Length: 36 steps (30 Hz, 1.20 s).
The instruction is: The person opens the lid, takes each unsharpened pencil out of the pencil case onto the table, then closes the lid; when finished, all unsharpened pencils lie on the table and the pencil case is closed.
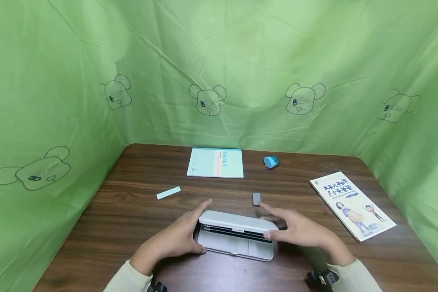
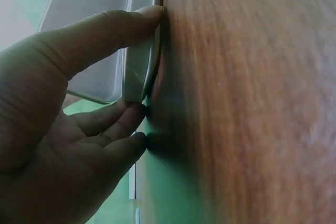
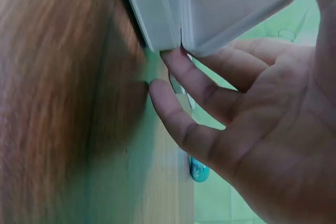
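Observation:
A whitish pencil case [image 1: 222, 241] lies on the table between both hands, its lid [image 1: 237, 221] partly raised on the far side. Several dark, slim sticks [image 1: 219, 230] show under the lid. My left hand [image 1: 180, 237] grips the case's left end, thumb at the front corner and fingers behind. In the left wrist view the thumb [image 2: 105, 35] crosses the side of the base. My right hand [image 1: 299, 229] holds the lid at its right end, thumb on the front edge. The other fingers [image 3: 181, 116] spread behind the case's back corner in the right wrist view.
A grey eraser [image 1: 256, 198] sits just behind the case, close to the right fingertips. Farther back are a pale blue strip [image 1: 168, 192], a Gambit notebook [image 1: 215, 163] and a small blue object [image 1: 271, 162]. An illustrated book [image 1: 352, 206] lies to the right. Green cloth [image 1: 219, 61] surrounds the table.

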Each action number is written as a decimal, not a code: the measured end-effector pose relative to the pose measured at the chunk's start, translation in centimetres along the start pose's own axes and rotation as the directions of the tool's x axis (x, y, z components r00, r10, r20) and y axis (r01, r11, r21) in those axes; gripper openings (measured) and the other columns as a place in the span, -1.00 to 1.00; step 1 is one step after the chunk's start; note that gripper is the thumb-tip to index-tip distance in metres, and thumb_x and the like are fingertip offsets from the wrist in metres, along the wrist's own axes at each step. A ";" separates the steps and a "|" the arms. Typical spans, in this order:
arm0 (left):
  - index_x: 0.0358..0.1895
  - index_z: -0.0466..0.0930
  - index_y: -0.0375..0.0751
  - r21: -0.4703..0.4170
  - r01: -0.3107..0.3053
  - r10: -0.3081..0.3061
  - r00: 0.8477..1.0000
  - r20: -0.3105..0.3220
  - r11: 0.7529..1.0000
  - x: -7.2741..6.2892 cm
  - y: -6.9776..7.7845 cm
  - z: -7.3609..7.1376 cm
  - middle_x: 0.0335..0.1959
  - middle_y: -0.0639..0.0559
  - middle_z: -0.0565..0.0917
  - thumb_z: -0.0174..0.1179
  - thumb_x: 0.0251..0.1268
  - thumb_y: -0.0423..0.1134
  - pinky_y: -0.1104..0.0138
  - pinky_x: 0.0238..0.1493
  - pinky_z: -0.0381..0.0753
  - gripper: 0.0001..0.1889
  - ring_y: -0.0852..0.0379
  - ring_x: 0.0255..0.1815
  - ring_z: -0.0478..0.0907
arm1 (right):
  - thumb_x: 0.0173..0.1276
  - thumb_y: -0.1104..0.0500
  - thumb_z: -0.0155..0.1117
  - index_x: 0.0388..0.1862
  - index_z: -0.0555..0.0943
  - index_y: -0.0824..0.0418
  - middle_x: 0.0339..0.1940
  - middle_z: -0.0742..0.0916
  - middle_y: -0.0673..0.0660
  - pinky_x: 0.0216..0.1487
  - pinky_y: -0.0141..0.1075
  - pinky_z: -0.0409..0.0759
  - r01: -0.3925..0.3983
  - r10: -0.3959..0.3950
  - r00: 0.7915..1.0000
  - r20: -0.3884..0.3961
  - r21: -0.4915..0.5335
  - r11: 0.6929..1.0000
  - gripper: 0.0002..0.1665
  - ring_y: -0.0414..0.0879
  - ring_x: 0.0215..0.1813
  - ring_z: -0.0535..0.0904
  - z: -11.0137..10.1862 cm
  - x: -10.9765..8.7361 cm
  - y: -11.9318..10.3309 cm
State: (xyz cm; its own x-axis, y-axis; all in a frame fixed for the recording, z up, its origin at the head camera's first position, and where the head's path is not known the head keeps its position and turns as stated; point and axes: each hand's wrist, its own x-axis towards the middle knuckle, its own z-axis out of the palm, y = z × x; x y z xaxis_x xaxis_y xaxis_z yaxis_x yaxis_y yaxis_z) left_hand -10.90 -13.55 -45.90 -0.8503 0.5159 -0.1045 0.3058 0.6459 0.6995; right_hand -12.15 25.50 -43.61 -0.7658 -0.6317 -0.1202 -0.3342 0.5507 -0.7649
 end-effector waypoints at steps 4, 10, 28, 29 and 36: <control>0.90 -0.23 0.17 0.013 0.015 -0.015 1.000 -0.027 1.000 0.3 -0.1 0.0 0.53 -0.33 0.58 0.86 -0.13 -0.19 -0.23 0.56 0.54 0.60 -0.28 0.55 0.54 | 0.72 -0.01 0.32 0.83 0.21 0.29 0.52 0.71 0.32 0.44 -0.29 0.66 0.005 -0.003 0.999 -0.033 0.049 0.999 -0.09 0.13 0.43 0.76 -0.9 0.0 0.2; 0.90 -0.41 0.09 0.019 -0.001 0.001 0.999 -0.044 1.000 0.2 -0.3 -0.1 0.54 -0.19 0.63 0.86 -0.13 -0.16 -0.21 0.61 0.49 0.69 -0.23 0.57 0.54 | 0.76 -0.04 0.26 0.76 0.41 0.16 0.47 0.76 0.26 0.39 -0.06 0.73 -0.071 0.075 0.972 -0.221 0.025 0.997 -0.27 0.19 0.44 0.72 -2.1 0.7 0.6; 0.90 -0.35 0.00 0.025 -0.017 0.018 1.000 -0.023 1.000 0.1 -0.2 0.0 0.48 0.00 0.67 0.86 -0.13 -0.16 -0.20 0.65 0.44 0.66 -0.12 0.57 0.54 | 0.73 -0.18 0.28 0.63 0.53 0.22 0.31 0.81 0.28 0.19 -0.01 0.74 -0.281 0.247 0.900 -0.358 -0.045 0.959 -0.27 0.12 0.24 0.79 -3.2 4.0 3.1; 0.90 -0.34 0.00 0.024 -0.014 0.015 1.000 -0.022 1.000 0.0 -0.2 0.0 0.48 0.00 0.67 0.86 -0.13 -0.16 -0.20 0.65 0.44 0.66 -0.11 0.57 0.54 | 0.73 -0.18 0.29 0.63 0.53 0.23 0.29 0.82 0.27 0.17 -0.02 0.73 -0.284 0.248 0.900 -0.357 -0.050 0.958 -0.27 0.11 0.23 0.79 -3.2 4.1 3.2; 0.90 -0.31 0.02 0.039 -0.008 0.009 1.000 -0.018 0.999 0.0 -0.2 0.1 0.49 -0.02 0.65 0.86 -0.11 -0.13 -0.18 0.65 0.46 0.64 -0.10 0.59 0.52 | 0.72 -0.18 0.28 0.61 0.54 0.23 0.14 0.80 0.14 0.14 -0.05 0.67 -0.316 0.258 0.897 -0.358 -0.113 0.942 -0.28 0.07 0.19 0.73 -3.0 4.9 3.8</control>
State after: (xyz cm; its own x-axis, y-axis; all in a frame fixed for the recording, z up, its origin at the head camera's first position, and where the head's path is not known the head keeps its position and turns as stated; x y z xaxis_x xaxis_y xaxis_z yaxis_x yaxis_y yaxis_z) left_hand -10.96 -13.64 -46.12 -0.8553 0.5111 -0.0854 0.3293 0.6633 0.6720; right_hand -18.84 26.20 -45.22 -0.9702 -0.2291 -0.0786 -0.1347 0.7802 -0.6108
